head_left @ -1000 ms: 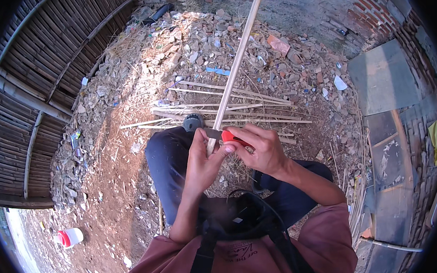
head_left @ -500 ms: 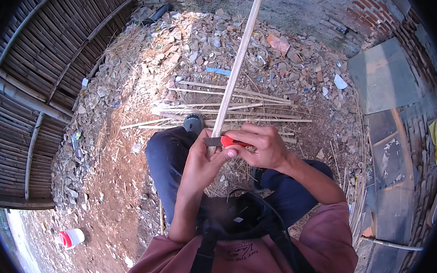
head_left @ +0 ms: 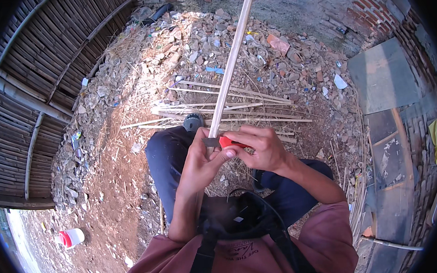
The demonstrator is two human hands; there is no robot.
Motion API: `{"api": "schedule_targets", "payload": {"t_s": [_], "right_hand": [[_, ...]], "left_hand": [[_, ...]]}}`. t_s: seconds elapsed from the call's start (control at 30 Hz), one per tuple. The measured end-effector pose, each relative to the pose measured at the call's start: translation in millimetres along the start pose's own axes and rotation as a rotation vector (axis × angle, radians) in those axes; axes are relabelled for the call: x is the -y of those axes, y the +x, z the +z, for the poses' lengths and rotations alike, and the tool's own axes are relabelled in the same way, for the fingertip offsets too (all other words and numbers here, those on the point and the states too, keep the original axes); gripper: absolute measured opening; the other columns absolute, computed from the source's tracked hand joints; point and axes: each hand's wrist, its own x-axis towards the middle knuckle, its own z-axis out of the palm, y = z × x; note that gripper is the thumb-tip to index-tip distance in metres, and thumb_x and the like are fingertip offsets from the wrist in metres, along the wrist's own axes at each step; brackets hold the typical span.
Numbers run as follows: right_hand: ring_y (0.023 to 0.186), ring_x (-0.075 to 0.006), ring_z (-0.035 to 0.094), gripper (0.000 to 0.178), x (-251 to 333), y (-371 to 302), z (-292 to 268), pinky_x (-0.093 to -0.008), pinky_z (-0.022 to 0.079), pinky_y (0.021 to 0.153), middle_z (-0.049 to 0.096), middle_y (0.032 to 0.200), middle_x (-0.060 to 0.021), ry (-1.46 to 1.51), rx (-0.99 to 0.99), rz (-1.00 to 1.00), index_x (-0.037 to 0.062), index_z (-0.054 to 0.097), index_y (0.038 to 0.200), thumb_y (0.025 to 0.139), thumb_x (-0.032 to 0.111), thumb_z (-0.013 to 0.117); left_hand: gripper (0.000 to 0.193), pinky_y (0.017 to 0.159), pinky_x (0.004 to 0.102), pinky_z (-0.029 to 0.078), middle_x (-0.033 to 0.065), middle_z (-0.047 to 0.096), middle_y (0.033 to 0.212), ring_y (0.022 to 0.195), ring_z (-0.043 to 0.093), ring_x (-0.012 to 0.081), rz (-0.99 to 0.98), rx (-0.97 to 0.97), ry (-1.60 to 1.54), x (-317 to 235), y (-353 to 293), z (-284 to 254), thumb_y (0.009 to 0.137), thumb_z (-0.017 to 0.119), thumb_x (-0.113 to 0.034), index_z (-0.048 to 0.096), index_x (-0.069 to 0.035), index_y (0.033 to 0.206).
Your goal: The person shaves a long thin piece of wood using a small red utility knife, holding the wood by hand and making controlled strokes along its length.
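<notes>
I sit on the ground in dark trousers with a long pale bamboo strip [head_left: 231,60] rising away from my lap toward the top of the view. My left hand [head_left: 197,163] grips the strip's lower end. My right hand [head_left: 262,149] holds a knife [head_left: 224,141] with a red handle, its grey blade laid across the strip just beside my left thumb. Both hands are close together above my knees.
Several split bamboo strips [head_left: 237,108] lie on the dirt past my knees. Rubble and stones [head_left: 198,42] cover the ground beyond. A bamboo fence [head_left: 34,72] runs on the left, brick wall and slabs [head_left: 382,76] on the right. A white cup with red base [head_left: 70,238] sits lower left.
The hands and the knife shifted slightly down along the strip; the strip stays at nearly the same angle.
</notes>
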Motion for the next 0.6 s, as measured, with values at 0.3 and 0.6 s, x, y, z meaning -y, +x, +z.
{"api": "schedule_targets", "payload": {"t_s": [0.3,0.6], "right_hand": [[0.065,-0.0247,0.071,0.039,4.4,-3.6,1.7,-0.0370,0.056,0.055,0.072,0.087,-0.0066,-0.093,-0.025,0.050,0.0079,0.078,0.123,0.086,0.018,0.083],[0.062,-0.0231,0.070,0.040,1.3,-5.7,5.0,-0.0357,0.055,0.053,0.072,0.087,-0.0064,-0.127,-0.060,0.062,0.0084,0.076,0.126,0.088,0.019,0.083]], "left_hand": [[0.039,0.089,0.0216,0.054,0.0052,0.065,0.111,0.104,0.060,0.0054,-0.001,-0.090,0.018,6.9,2.5,3.3,0.095,0.083,-0.006,0.051,0.000,0.116],[0.037,0.075,0.0180,0.049,-0.0023,0.063,0.100,0.088,0.056,0.0017,0.050,-0.127,0.090,12.4,7.0,7.4,0.096,0.083,-0.011,0.059,0.001,0.121]]}}
